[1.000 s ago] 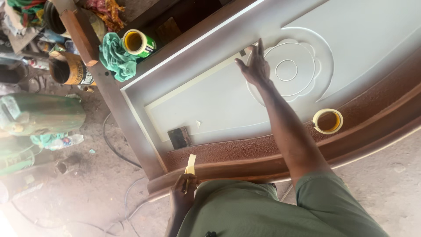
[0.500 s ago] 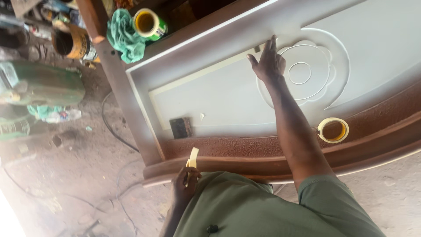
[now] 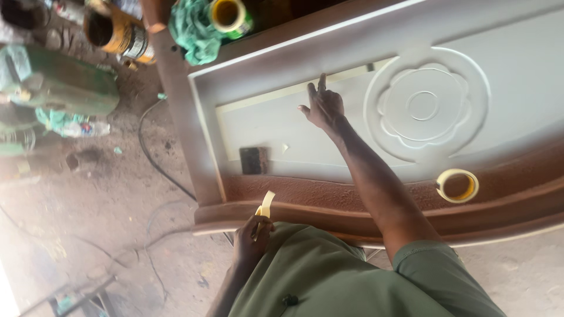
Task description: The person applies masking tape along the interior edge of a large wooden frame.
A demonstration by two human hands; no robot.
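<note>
My right hand (image 3: 323, 107) presses pale masking tape (image 3: 294, 91) flat, fingers spread, along the grey carved door panel (image 3: 282, 135); my left hand (image 3: 252, 238) pinches a flimsy, sticky torn tape strip (image 3: 267, 204), best held by its end.

Dusty dirt floor (image 3: 88, 235), black cable (image 3: 154, 158) trailing

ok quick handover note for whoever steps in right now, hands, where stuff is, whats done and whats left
Right hand: empty, fingers spread on the grey door panel, fingertips at the tape strip along the panel's upper edge.
Left hand: at the near door edge, pinching a short piece of masking tape.
Tape roll sits on the brown door frame, right of the arm. A small dark block lies on the panel.
Done: tape runs along the upper panel edge.
Left: no tape visible on the panel's lower edge or around the flower carving.
</note>
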